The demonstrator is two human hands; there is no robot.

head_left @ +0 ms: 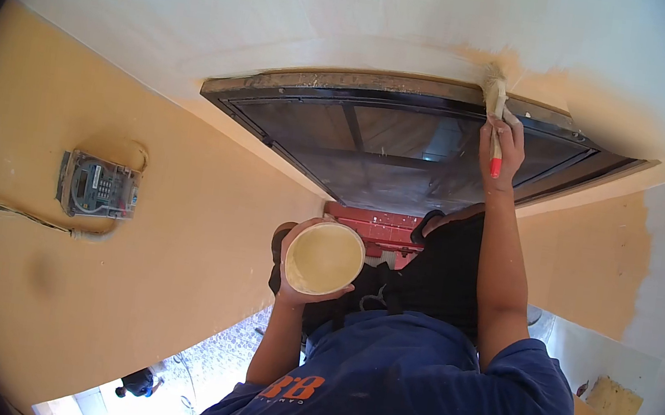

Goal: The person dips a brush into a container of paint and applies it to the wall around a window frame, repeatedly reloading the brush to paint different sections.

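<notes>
My left hand (293,292) grips a round tub (362,259) from below and the side. Pale yellow paint (325,261) lies inside it. Up at the wall, my right hand (510,147) is closed around a paintbrush (495,101) with a red-ended handle. Its bristles touch the wall (423,26) just above the frame of a dark door or window (318,126). Around the bristles the wall shows a yellow-orange tone, while most of it there is whitish.
An electric meter box (100,187) with cables sits on the yellow left wall (189,214). Red flooring or steps (376,223) show beneath me. The right wall (587,249) is partly yellow, partly white. Far below left, another person (139,384) is visible.
</notes>
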